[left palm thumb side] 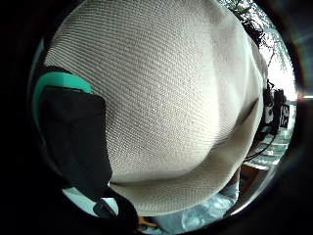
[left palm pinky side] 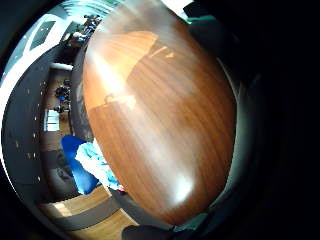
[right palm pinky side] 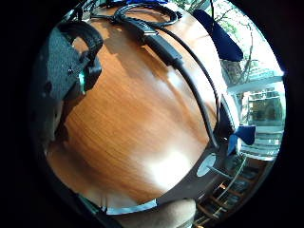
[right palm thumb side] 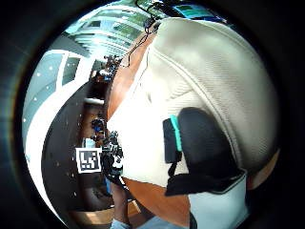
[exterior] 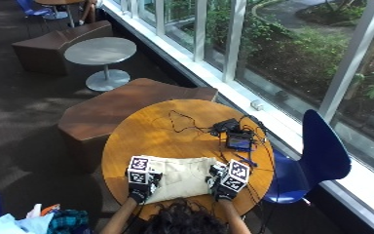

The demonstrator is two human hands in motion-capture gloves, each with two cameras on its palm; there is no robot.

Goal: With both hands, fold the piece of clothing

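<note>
Round wooden table (exterior: 141,131) beside windows, cream knit garment (exterior: 184,178) lying flat, left hand (exterior: 141,183) and right hand (exterior: 227,184) with fingers curled round its opposite edges.

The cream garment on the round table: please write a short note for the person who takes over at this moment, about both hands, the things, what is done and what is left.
Left hand: at the left edge of the cream garment; the left thumb side palm view shows the knit close under the palm. Whether its fingers pinch the cloth I cannot tell.
Right hand: at the garment's right edge, a finger lying on the cloth; grip also unclear.
Garment: flat on the round wooden table, near the person's edge, a compact rectangle, so it seems partly folded.
Cables and a small device lie beyond it.
Left: probably a further fold, then smoothing.
</note>
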